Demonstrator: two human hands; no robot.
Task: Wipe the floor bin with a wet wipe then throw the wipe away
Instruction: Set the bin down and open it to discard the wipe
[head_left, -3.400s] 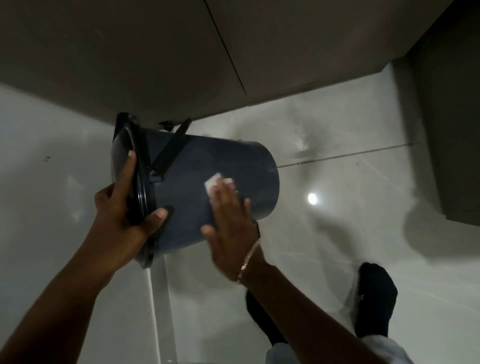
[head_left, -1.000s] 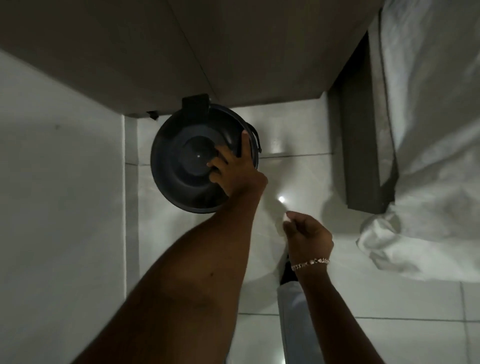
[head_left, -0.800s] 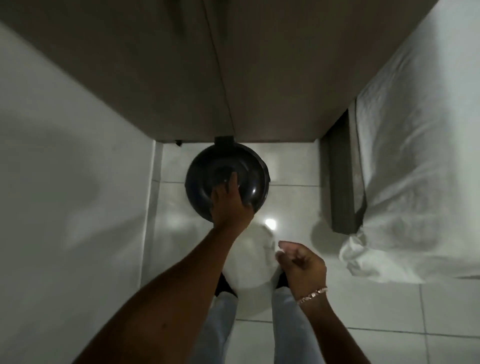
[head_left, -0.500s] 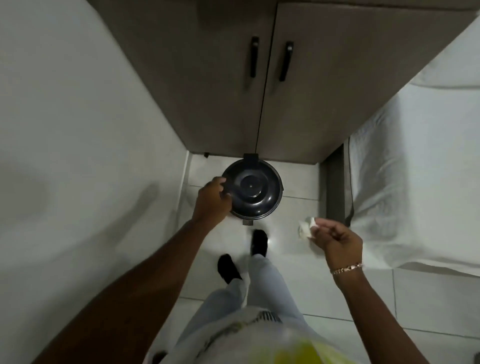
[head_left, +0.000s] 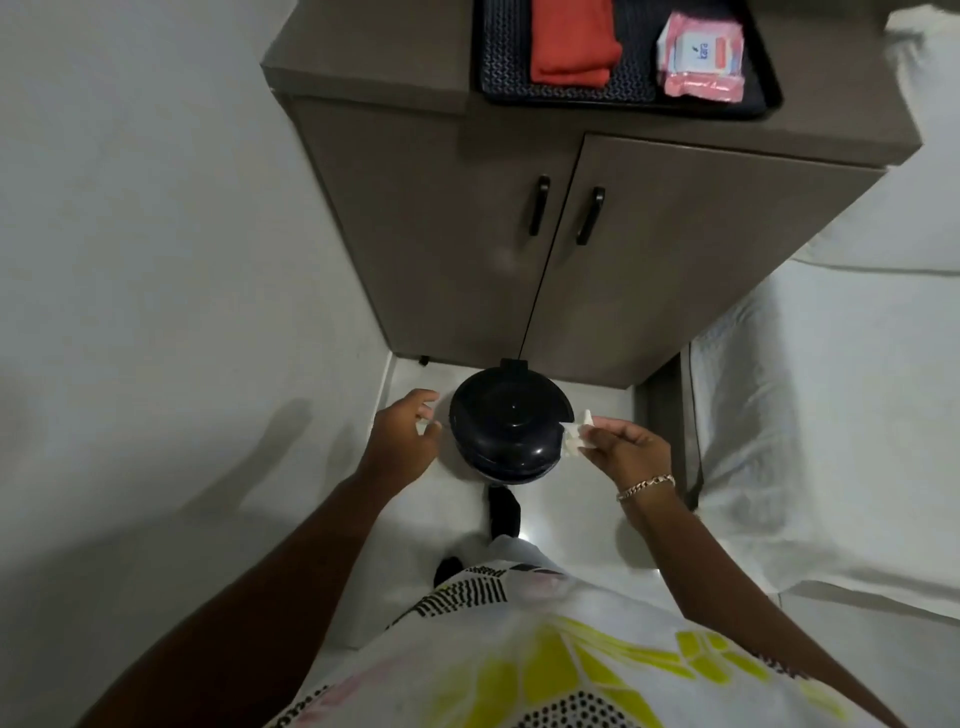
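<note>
The dark round floor bin (head_left: 511, 431) stands upright on the tiled floor in front of a cabinet, its lid down. My right hand (head_left: 626, 447) hovers just right of the lid and pinches a crumpled white wet wipe (head_left: 575, 436) between its fingertips. My left hand (head_left: 402, 434) hangs just left of the bin, off the lid, fingers loosely curled with a small pale spot at the fingertips. My dark-socked foot (head_left: 503, 512) is at the bin's front base.
A brown two-door cabinet (head_left: 561, 280) stands behind the bin. On its top lies a black tray (head_left: 506, 62) with a folded red cloth (head_left: 571, 41) and a pink wipes pack (head_left: 698, 52). A white-sheeted bed (head_left: 831, 415) is at the right, a white wall (head_left: 156, 260) at the left.
I stood up, so the view rose. The bin, earlier tilted and wiped on its side, stands upright. My left hand left the lid. My right hand brought the wipe towards the bin.
</note>
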